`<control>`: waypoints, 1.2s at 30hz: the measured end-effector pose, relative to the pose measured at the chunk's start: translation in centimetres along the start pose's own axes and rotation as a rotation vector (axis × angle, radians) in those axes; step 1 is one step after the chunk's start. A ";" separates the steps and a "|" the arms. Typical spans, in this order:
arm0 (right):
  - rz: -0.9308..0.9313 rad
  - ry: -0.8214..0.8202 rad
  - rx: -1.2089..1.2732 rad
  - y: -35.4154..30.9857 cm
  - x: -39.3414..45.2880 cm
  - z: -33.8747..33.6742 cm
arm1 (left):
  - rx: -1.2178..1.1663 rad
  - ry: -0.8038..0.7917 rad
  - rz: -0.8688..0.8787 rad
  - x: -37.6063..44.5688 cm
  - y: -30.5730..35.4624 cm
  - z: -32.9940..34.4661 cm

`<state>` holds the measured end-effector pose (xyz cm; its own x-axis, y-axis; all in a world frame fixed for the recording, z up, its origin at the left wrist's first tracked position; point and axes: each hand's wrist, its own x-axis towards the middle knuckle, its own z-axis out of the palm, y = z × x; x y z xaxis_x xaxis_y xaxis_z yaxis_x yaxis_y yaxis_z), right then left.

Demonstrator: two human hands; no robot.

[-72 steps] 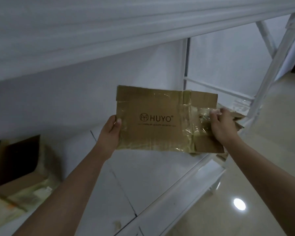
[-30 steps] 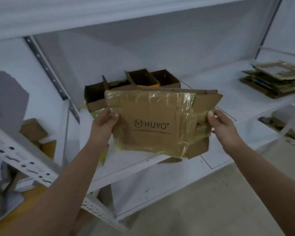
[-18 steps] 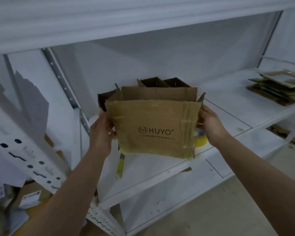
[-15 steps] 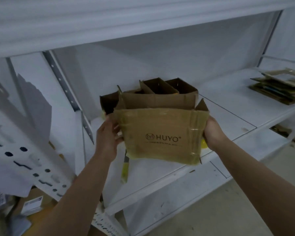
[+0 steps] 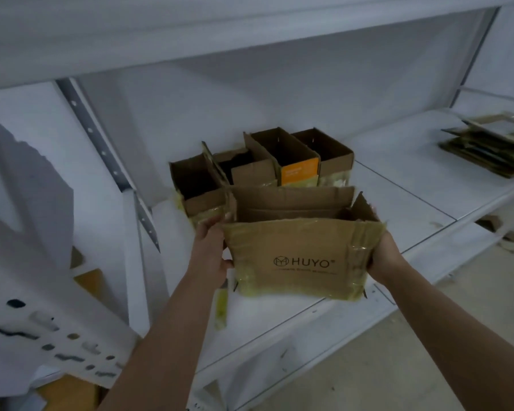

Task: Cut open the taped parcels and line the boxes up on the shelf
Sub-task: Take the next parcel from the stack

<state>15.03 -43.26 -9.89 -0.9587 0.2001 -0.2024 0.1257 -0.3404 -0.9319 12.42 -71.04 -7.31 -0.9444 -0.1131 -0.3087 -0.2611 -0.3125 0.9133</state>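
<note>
We hold the opened HUYO box (image 5: 301,256) by its two short ends over the front edge of the shelf (image 5: 398,185), its flaps up and its printed face toward us. Our left hand (image 5: 211,250) grips the left end with its fingers (image 5: 212,225) curled over the top corner; our right hand (image 5: 383,256) grips the right end, thumb along the raised side flap.

To set it down well, we judge it best to lower the base flat onto the shelf just in front of the row of open boxes (image 5: 258,170), keep its long side parallel to the front edge, then slide it back or sideways until it lines up with that row. Loose tape on the walls may snag.

The only clear writing is "HUYO" beside a round logo; the line beneath is too small to read. One box in the row shows an orange label (image 5: 298,173), unreadable.
</note>
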 end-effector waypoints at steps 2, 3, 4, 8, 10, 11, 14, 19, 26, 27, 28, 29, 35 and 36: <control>0.005 -0.025 -0.048 0.3 0.4 -0.3 | 0.022 -0.017 -0.001 0.3 -0.3 -0.3; 0.000 -0.029 -0.056 0.4 0.5 -0.4 | 0.026 -0.029 -0.002 0.4 -0.5 -0.5; -0.008 -0.029 -0.051 0.4 0.6 -0.6 | 0.034 -0.043 0.001 0.5 -0.6 -0.6; -0.111 -0.106 -0.126 -0.2 0.8 -1.1 | 0.105 -0.110 0.050 0.5 -0.5 -0.7; -0.148 -0.160 -0.146 -0.3 1.2 -1.4 | 0.114 -0.098 0.066 0.3 -0.4 -0.5; -0.168 -0.159 -0.147 -0.3 1.3 -1.4 | 0.100 -0.081 0.073 0.2 -0.6 -0.4; -0.254 -0.113 -0.152 -0.2 1.1 -1.1 | 0.054 -0.037 0.072 -0.2 -1.0 0.0; -0.222 -0.075 -0.147 -0.3 1.4 -0.9 | -0.041 -0.087 0.065 -0.7 -1.2 -0.5; -0.178 -0.042 -0.158 -0.2 1.7 -1.0 | 0.110 -0.039 0.139 -0.8 -1.1 0.0; -0.154 -0.037 -0.142 -0.3 1.6 -1.0 | 0.140 0.022 0.138 -0.6 -1.1 0.2; -0.124 -0.034 -0.109 -0.3 1.6 -1.0 | 0.167 0.067 0.139 -0.4 -1.1 0.3; -0.095 -0.033 -0.072 -0.4 1.5 -1.0 | 0.185 0.094 0.140 -0.2 -1.2 0.3; -0.137 -0.065 -0.119 -0.5 1.6 -1.0 | 0.404 0.188 0.184 0.2 -0.7 1.0; -0.138 -0.064 -0.125 -0.5 1.7 -1.1 | 0.547 0.231 0.267 0.3 -0.5 1.2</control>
<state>13.62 -41.77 -10.06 -0.9827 0.1771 -0.0547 0.0192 -0.1966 -0.9803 12.00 -69.77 -7.55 -0.9395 -0.3396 -0.0457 -0.1451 0.2733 0.9509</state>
